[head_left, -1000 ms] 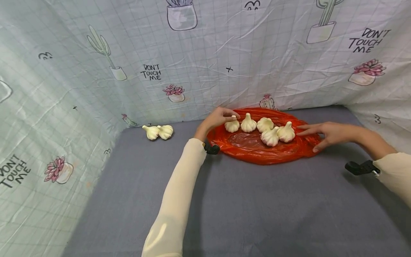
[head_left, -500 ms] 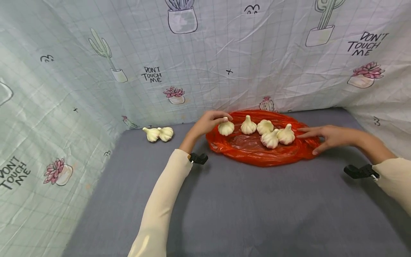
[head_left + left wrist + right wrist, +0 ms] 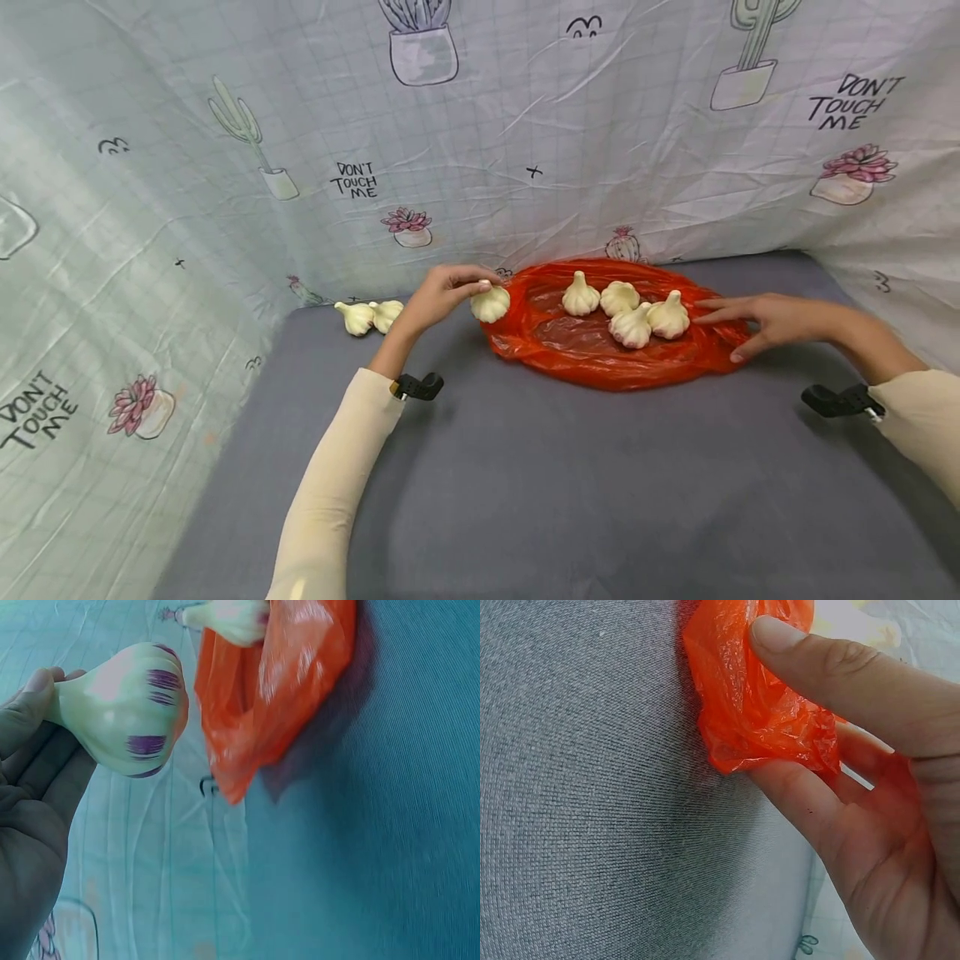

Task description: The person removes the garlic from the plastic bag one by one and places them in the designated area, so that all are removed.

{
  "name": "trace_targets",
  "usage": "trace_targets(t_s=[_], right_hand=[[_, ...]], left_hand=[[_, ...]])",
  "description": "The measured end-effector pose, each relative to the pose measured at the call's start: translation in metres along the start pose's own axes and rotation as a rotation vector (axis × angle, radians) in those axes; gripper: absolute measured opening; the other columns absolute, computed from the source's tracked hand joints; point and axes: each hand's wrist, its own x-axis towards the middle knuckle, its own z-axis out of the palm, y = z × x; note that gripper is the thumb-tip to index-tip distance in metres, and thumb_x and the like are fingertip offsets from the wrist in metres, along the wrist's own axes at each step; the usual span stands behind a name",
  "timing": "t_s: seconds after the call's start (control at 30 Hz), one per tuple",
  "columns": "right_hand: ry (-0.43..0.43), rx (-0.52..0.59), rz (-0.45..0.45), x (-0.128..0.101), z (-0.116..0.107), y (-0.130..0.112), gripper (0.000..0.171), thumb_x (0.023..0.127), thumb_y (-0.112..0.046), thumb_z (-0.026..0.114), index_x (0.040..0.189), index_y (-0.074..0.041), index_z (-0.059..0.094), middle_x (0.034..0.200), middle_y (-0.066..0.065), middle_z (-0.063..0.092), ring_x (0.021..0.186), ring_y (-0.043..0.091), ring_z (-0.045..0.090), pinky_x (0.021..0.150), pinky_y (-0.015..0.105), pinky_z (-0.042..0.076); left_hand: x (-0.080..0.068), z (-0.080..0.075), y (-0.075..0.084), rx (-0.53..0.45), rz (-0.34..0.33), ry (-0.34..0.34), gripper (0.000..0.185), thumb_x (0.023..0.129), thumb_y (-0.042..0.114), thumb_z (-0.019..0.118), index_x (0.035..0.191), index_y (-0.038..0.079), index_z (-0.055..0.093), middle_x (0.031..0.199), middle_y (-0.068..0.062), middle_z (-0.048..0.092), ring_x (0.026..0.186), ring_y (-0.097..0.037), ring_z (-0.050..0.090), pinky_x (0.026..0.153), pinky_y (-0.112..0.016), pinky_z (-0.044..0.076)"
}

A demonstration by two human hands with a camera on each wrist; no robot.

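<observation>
In the head view my left hand (image 3: pixel 442 293) pinches a white garlic bulb (image 3: pixel 491 305) by its stem, just off the left rim of a red plastic bag (image 3: pixel 607 377). The left wrist view shows purple streaks on the round end of this bulb (image 3: pixel 124 709), with thumb and fingertips at its neck. Several more garlic bulbs (image 3: pixel 581 294) sit inside the spread-open bag. At the bag's right end, my right hand (image 3: pixel 787 318) holds the crumpled edge; in the right wrist view the thumb (image 3: pixel 832 664) lies over the red film, with fingers behind it.
Two garlic bulbs (image 3: pixel 358 318) lie side by side at the back left of the grey tabletop (image 3: pixel 570 483), partly behind the left hand. A printed cloth (image 3: pixel 480 133) hangs along the back and sides of the table, close behind the bag.
My left hand has lifted the garlic bulb from the bag's left part and carried it leftward past the rim. My right hand has stayed at the bag's right edge.
</observation>
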Motion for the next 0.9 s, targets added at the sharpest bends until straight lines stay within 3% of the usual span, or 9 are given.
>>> trace_targets(t_s=[0.1, 0.3, 0.5, 0.63, 0.8, 0.9], right_hand=[[-0.026, 0.024, 0.037, 0.002, 0.000, -0.001, 0.068, 0.078, -0.033, 0.088, 0.137, -0.008, 0.065, 0.152, 0.026, 0.045, 0.138, 0.049, 0.040, 0.100, 0.023, 0.039], [-0.019, 0.054, 0.034, 0.001, 0.003, 0.001, 0.068, 0.076, -0.032, 0.088, 0.136, -0.009, 0.066, 0.152, 0.026, 0.046, 0.137, 0.050, 0.040, 0.097, 0.007, 0.030], [0.032, 0.033, 0.010, -0.003, 0.004, 0.008, 0.065, 0.076, -0.030, 0.089, 0.135, -0.011, 0.067, 0.150, 0.023, 0.049, 0.140, 0.014, 0.038, 0.095, 0.001, 0.025], [0.021, 0.035, 0.001, -0.002, 0.004, 0.009, 0.064, 0.078, -0.031, 0.087, 0.136, -0.013, 0.067, 0.152, 0.010, 0.049, 0.139, 0.002, 0.032, 0.096, 0.000, 0.023], [0.013, 0.038, 0.005, 0.002, 0.002, 0.009, 0.064, 0.079, -0.033, 0.086, 0.137, -0.016, 0.066, 0.151, -0.021, 0.040, 0.140, 0.003, 0.030, 0.097, 0.002, 0.024], [0.010, 0.004, -0.002, 0.001, 0.003, 0.008, 0.063, 0.080, -0.034, 0.086, 0.137, -0.016, 0.066, 0.149, -0.029, 0.035, 0.141, 0.010, 0.034, 0.098, 0.008, 0.033]], left_hand=[[-0.010, -0.007, -0.002, 0.023, -0.012, 0.018, 0.020, 0.101, 0.015, 0.066, 0.115, 0.007, 0.077, 0.113, -0.005, 0.076, 0.109, -0.015, 0.067, 0.090, -0.029, 0.052], [-0.021, -0.015, -0.005, 0.067, -0.026, 0.016, 0.020, 0.101, 0.015, 0.065, 0.116, 0.009, 0.078, 0.112, -0.001, 0.076, 0.108, -0.012, 0.067, 0.091, -0.029, 0.053], [-0.025, -0.019, -0.008, 0.054, -0.007, 0.018, 0.023, 0.102, 0.015, 0.063, 0.118, 0.007, 0.076, 0.114, -0.003, 0.076, 0.109, -0.015, 0.068, 0.092, -0.031, 0.053], [-0.029, -0.023, -0.009, 0.054, -0.022, 0.020, 0.022, 0.102, 0.017, 0.063, 0.117, 0.010, 0.077, 0.115, -0.002, 0.075, 0.110, -0.014, 0.068, 0.094, -0.031, 0.053], [-0.032, -0.030, -0.010, 0.062, -0.037, 0.049, 0.021, 0.102, 0.016, 0.063, 0.117, 0.011, 0.077, 0.114, -0.004, 0.075, 0.112, -0.016, 0.067, 0.095, -0.030, 0.052], [-0.035, -0.032, -0.012, 0.074, -0.043, 0.053, 0.022, 0.102, 0.011, 0.063, 0.117, 0.006, 0.076, 0.115, -0.008, 0.075, 0.113, -0.021, 0.067, 0.093, -0.030, 0.052]])
